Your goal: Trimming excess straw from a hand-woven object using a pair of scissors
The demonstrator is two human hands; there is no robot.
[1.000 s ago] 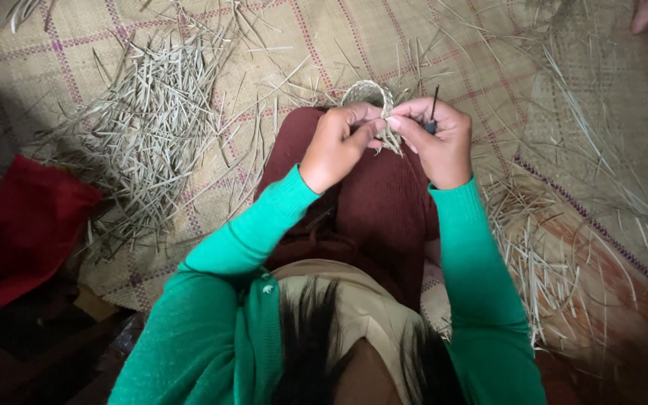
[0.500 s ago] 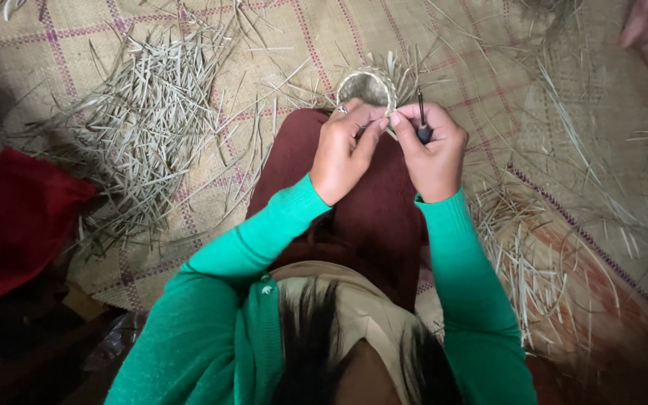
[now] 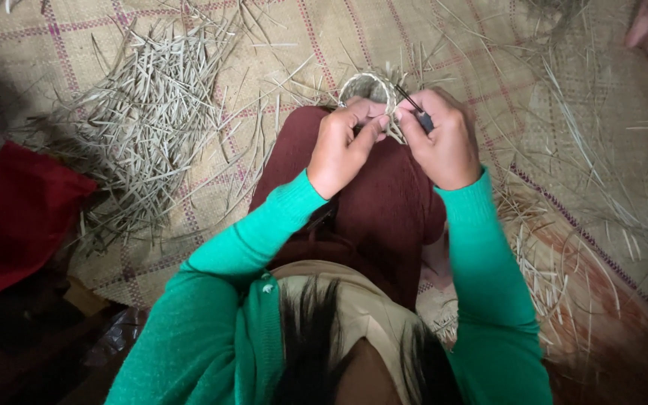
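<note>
Because the small woven grass ring [image 3: 370,88] needs steadying above the raised maroon knee [image 3: 373,195], the left hand [image 3: 343,146] pinches its near rim with closed fingers while the right hand [image 3: 444,142], just beside it, grips a thin dark needle [image 3: 412,107] angled toward the rim.

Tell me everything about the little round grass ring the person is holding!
The little ring is a small round band, pale straw-coloured, seemingly coiled from dried grass. Its middle is open and loose grass ends poke out from its far and right edges. It is held up on edge above the person's dark red lap, over the woven mat. The left hand pinches its near rim, and the right hand, holding a thin dark tool, touches its right side.
</note>
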